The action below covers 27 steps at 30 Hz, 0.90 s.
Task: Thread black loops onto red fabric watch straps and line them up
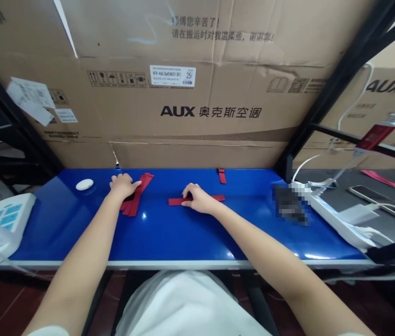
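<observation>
A pile of red straps lies on the left half of the blue tabletop, fanned out, with a dark piece partly visible beneath my left hand. That hand rests against the pile's left side, thumb apart from the fingers and touching the straps. Right of it, a single red strap lies flat and crosswise. My right hand curves its thumb and fingers around the strap's middle, partly hiding it. Farther back sits a short red strap with a black end.
A large cardboard box stands behind the blue tabletop. A white round object lies at the back left, and a white device with blue panels at the left edge. A white power strip with cables runs along the right, beside a black frame post.
</observation>
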{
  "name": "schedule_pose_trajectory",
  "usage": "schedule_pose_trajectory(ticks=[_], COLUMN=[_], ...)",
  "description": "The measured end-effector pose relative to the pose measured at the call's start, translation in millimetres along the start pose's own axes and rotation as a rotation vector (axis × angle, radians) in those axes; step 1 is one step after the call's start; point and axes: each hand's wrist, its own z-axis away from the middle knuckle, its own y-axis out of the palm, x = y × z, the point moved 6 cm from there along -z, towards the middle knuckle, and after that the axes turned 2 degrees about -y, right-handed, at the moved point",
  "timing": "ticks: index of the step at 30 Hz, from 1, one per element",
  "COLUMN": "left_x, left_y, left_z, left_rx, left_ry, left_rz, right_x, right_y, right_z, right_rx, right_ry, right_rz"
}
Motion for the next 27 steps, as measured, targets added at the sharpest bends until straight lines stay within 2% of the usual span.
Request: schedule_pose_trajectory(ticks=[4, 7, 12, 14, 18, 21, 24, 27], left_x=[2, 3, -11, -28, -81, -110, -122, -123], left_y=[6.9, 6.1, 2.6, 8.6, 26.1, 35.4, 41.6, 42.4], left_z=[-5, -6, 2, 11, 44, 68, 81, 84], left_rx=[0.057, 0.024, -0.085, -0.015, 0.328, 0.466, 0.536, 0.561], left_ry=[-0.002, -0.006, 0.109, 0.179, 0.352, 0.386, 0.359, 0.32], left_rz=[0.006, 0.032, 0.354, 0.532, 1.101, 1.268, 1.35, 1.426], right_x=[-8, -6, -3, -2, 1, 4, 7, 5], right_y=[-9, -13, -16, -17, -16, -18, -19, -19], right_z=[6, 8, 6, 5, 5, 6, 6, 5], right_rx=[0.012, 0.01, -0.004, -0.03, -0.031, -0.035, -0.033, -0.042], right_ry=[0.059, 0.033, 0.045, 0.051, 0.03, 0.037, 0.039, 0.069], right_rz=[-0.02, 0.039, 0.061, 0.003, -0.2, -0.261, -0.276, -0.3])
